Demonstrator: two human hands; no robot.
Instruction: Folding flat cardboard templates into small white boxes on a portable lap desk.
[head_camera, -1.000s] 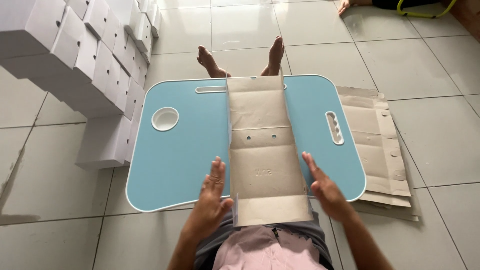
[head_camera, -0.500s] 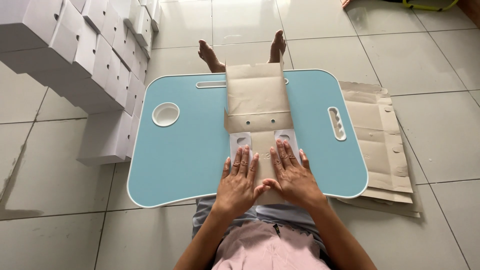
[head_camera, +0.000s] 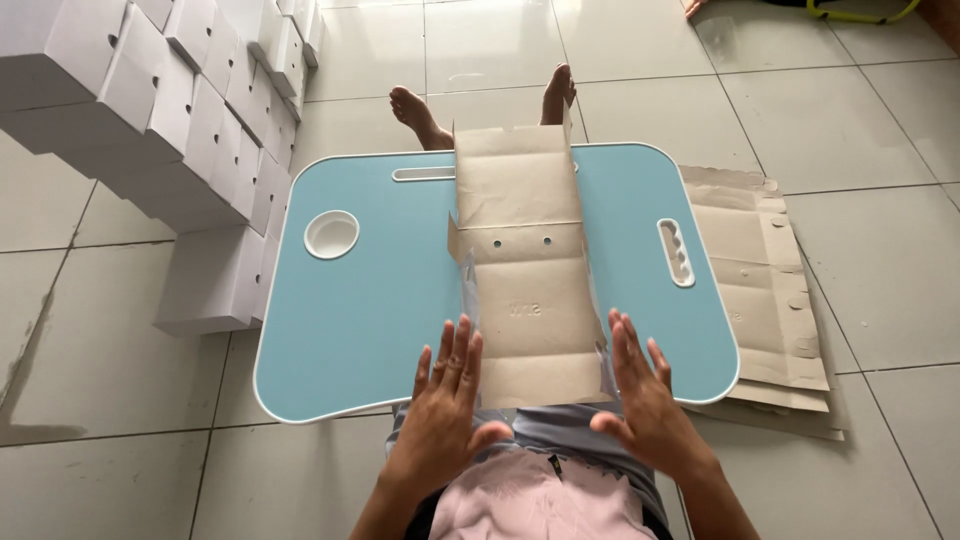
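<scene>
The hands, pressed together on the cardboard (head_camera: 528, 275) half a second ago, are now parted: left hand (head_camera: 447, 408) and right hand (head_camera: 648, 408) flank it, fingers spread, gripping nothing (side flaps raised). The cardboard lies on the blue table (head_camera: 370, 300).

Brown flat carton blank (head_camera: 520, 270) on tray; white boxes (head_camera: 170, 130) stacked left; flat blanks (head_camera: 765, 290) right

tray (head_camera: 370, 320) sides free — boxes (head_camera: 190, 130) left
</scene>
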